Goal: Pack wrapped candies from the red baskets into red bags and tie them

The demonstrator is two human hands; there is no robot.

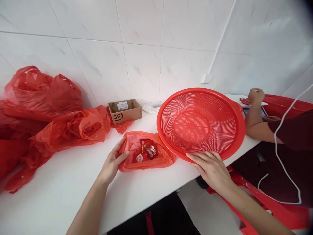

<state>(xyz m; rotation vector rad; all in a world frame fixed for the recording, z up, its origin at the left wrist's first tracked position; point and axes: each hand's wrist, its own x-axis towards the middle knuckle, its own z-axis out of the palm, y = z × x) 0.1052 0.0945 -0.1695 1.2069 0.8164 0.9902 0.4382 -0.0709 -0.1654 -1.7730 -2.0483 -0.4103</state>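
My left hand [114, 160] grips the left edge of an open red plastic bag [130, 168], thumb inside and fingers outside. Several small red packets [149, 150] with printed labels lie in the bag. My right hand [211, 168] holds the near rim of a large red plastic colander [195, 125], fingers over the rim and thumb below it. The colander tilts toward me, and nothing lies inside it. Its left rim overhangs the right side of the bag.
A small cardboard box [128, 114] stands near the tiled wall. Bulky red plastic bags [44, 94] pile up on the left of the white table [73, 182]. At right, another person's arm [256, 120] rests near a red basin [281, 102]; a white cable [277, 143] hangs there.
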